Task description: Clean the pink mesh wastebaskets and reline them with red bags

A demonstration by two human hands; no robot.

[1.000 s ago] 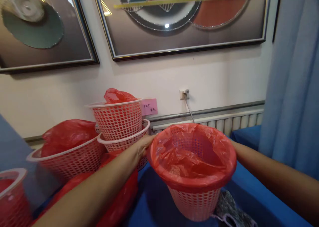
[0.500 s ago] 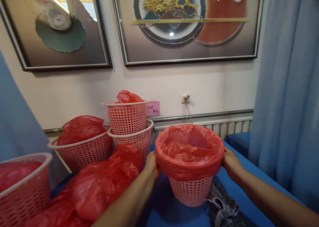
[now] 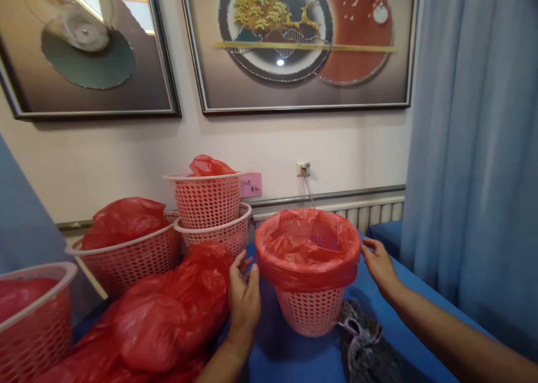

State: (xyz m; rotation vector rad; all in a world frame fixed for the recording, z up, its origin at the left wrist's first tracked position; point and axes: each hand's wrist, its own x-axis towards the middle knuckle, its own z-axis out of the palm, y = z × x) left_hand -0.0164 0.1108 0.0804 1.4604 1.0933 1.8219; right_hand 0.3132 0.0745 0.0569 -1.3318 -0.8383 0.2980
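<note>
A pink perforated plastic basket stands upright on the blue-covered surface. Its red plastic bag lines the inside and folds down over the rim. On the basket's left side, my left hand is open, fingers apart, with a small gap from the bag. My right hand is open at the other side, its fingertips close to the rim; whether they touch it I cannot tell. Near the basket's foot on the right lies a dark grey knitted-looking item with a pale tied cord.
Several pink baskets with red bags stand at the left, two of them stacked. Loose red plastic bags are heaped before them. Behind are a radiator, a wall socket and framed pictures. A blue curtain hangs at the right.
Both hands have let go of the bag-lined basket and moved apart from its sides. The basket stays standing on the blue surface. The whole view has shifted slightly.
</note>
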